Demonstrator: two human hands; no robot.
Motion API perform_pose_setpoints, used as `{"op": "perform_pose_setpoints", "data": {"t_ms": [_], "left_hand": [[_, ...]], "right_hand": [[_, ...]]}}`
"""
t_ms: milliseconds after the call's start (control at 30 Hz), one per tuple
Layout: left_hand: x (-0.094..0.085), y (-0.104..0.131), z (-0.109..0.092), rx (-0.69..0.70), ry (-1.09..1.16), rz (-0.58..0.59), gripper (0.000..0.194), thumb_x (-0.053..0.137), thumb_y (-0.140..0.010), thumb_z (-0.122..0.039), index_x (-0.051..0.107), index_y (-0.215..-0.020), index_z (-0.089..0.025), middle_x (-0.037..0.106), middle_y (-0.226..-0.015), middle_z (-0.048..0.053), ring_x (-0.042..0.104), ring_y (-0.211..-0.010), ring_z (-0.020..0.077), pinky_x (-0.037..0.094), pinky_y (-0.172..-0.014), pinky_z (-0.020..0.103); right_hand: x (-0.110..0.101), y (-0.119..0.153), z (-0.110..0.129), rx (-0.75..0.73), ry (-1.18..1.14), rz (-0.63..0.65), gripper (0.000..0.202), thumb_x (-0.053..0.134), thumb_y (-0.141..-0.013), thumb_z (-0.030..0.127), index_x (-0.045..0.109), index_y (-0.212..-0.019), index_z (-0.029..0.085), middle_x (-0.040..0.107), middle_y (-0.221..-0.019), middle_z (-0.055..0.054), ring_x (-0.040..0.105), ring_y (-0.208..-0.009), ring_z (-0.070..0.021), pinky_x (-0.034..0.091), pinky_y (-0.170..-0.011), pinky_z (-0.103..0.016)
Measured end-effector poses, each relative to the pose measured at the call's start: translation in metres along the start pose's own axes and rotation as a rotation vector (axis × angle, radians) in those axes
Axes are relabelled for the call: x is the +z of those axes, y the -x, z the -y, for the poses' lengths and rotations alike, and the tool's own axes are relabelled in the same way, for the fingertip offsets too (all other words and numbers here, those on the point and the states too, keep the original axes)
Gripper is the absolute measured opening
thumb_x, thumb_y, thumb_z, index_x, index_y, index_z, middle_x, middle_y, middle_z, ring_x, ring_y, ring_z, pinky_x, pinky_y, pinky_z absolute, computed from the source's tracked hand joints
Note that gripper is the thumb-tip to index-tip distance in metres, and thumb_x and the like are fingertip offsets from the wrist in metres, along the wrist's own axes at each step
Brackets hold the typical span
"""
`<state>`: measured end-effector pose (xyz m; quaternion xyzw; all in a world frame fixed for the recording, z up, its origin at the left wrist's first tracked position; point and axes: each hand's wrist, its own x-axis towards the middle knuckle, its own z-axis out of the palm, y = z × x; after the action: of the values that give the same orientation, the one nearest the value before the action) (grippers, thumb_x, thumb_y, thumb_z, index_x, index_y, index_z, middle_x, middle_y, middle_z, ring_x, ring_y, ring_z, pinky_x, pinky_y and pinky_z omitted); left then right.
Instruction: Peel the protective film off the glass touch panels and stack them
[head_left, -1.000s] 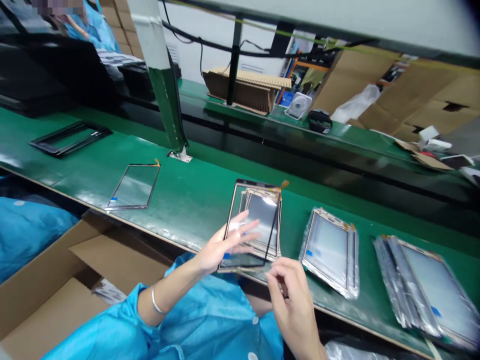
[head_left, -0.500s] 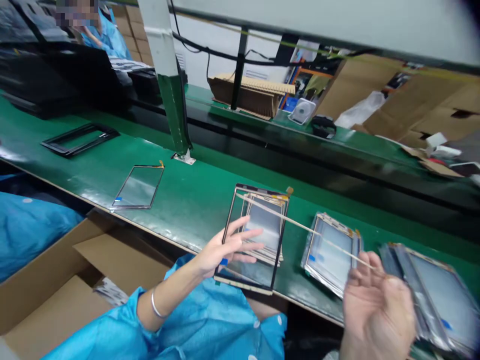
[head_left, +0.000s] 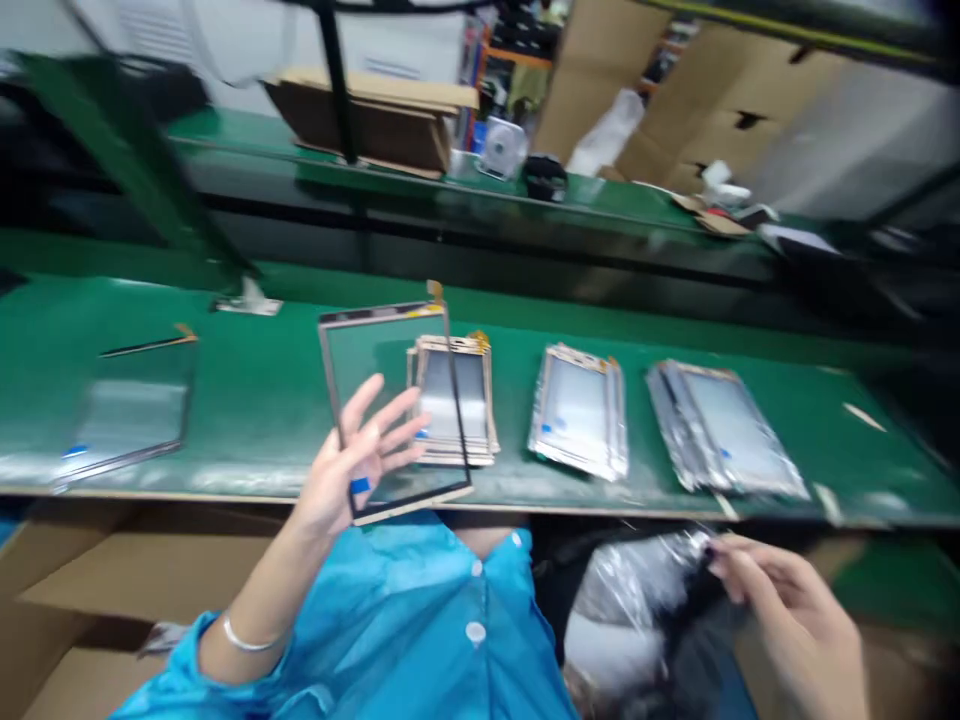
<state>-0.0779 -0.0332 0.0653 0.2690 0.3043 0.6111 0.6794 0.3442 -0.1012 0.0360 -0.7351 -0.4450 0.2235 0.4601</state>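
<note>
My left hand (head_left: 367, 455) holds up a touch screen glass panel (head_left: 401, 400) by its left edge. The panel is clear with a dark border, a small orange flex tail at the top and a blue tab near the hand. Behind it, a stack of light-framed screens (head_left: 457, 400) lies on the bench. My right hand (head_left: 787, 600) is low at the right, below the bench edge, thumb and fingers pinched together. Its fingertips meet a crumpled clear plastic bag (head_left: 622, 590); blur hides whether they hold the bag or something small.
Another glass panel (head_left: 131, 410) lies on the green bench (head_left: 247, 400) at left. Two stacks of screens, a middle stack (head_left: 577, 410) and a right stack (head_left: 727, 430), lie farther right. Pale strips (head_left: 862, 415) lie near the right end. A cardboard box (head_left: 150, 570) stands below the bench.
The view has swung right. My right hand has moved down and away from the panel; the long pale strip it was pulling across is no longer stretched out. The left hand still holds the panel.
</note>
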Motion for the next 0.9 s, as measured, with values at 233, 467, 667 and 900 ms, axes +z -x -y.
{"op": "perform_pose_setpoints", "data": {"t_ms": [233, 467, 667, 900], "left_hand": [[0.013, -0.022, 0.017, -0.092, -0.143, -0.184, 0.056, 0.071, -0.077, -0.02, 0.054, -0.13, -0.033, 0.07, -0.117, 0.002, 0.07, -0.098, 0.0219, 0.06, -0.075, 0.027], [0.028, -0.015, 0.03, -0.089, -0.185, -0.12, 0.068, 0.073, -0.076, -0.027, 0.044, -0.138, -0.029, 0.067, -0.121, 0.007, 0.07, -0.097, 0.0219, 0.06, -0.074, 0.025], [0.03, 0.002, 0.027, -0.024, -0.179, -0.025, 0.061, 0.069, -0.082, -0.029, 0.044, -0.138, -0.029, 0.066, -0.123, 0.007, 0.069, -0.099, 0.022, 0.058, -0.076, 0.026], [0.031, 0.016, 0.027, 0.114, -0.204, 0.012, 0.044, 0.064, -0.087, -0.027, 0.053, -0.129, -0.033, 0.068, -0.12, 0.003, 0.069, -0.101, 0.0218, 0.057, -0.077, 0.027]], "right_hand": [[-0.034, 0.034, -0.076, 0.19, 0.374, 0.046, 0.025, 0.063, -0.06, 0.042, 0.053, -0.05, 0.021, 0.054, -0.047, -0.002, 0.05, -0.043, -0.0167, 0.04, -0.047, -0.03], [0.054, 0.042, 0.017, -0.078, 0.065, 0.22, 0.023, 0.056, -0.083, 0.042, 0.066, -0.085, 0.021, 0.069, -0.085, -0.007, 0.064, -0.074, -0.0206, 0.051, -0.071, -0.033], [0.132, 0.071, 0.102, -0.172, -0.341, 0.494, 0.009, 0.062, -0.081, 0.028, 0.066, -0.083, 0.02, 0.066, -0.074, -0.002, 0.062, -0.063, -0.0148, 0.052, -0.058, -0.024], [0.149, 0.083, 0.089, -0.098, -0.338, 0.35, 0.013, 0.064, -0.083, 0.031, 0.062, -0.08, 0.018, 0.063, -0.074, -0.002, 0.061, -0.062, -0.0148, 0.051, -0.058, -0.025]]}}
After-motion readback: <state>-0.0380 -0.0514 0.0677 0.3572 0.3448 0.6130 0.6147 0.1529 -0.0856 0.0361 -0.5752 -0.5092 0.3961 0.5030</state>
